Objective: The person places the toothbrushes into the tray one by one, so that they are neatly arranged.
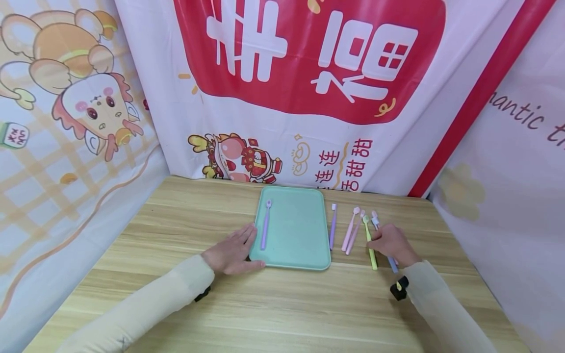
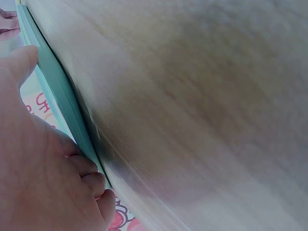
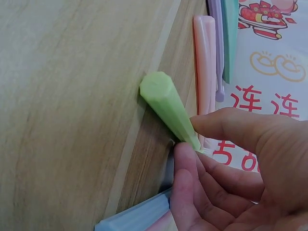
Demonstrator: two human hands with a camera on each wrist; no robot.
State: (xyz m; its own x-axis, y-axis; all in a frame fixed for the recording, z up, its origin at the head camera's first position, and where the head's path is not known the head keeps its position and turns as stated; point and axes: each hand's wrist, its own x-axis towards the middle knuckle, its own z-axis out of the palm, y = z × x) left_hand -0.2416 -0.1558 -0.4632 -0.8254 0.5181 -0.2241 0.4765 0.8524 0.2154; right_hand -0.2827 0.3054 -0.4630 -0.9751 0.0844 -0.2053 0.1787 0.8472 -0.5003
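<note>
A light-green toothbrush (image 3: 167, 103) is pinched between thumb and fingers of the right hand (image 1: 392, 243) at three o'clock from a mint-green tray (image 1: 302, 228), its eight o'clock corner touched by the left hand (image 1: 233, 252), thumb spread from fingers.

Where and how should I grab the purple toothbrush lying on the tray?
Probably pinch the purple toothbrush mid-handle, from above and the right: its slim handle lies near the left side of the tray, head pointing away, bare tray on its right and the left hand at that side.
</note>
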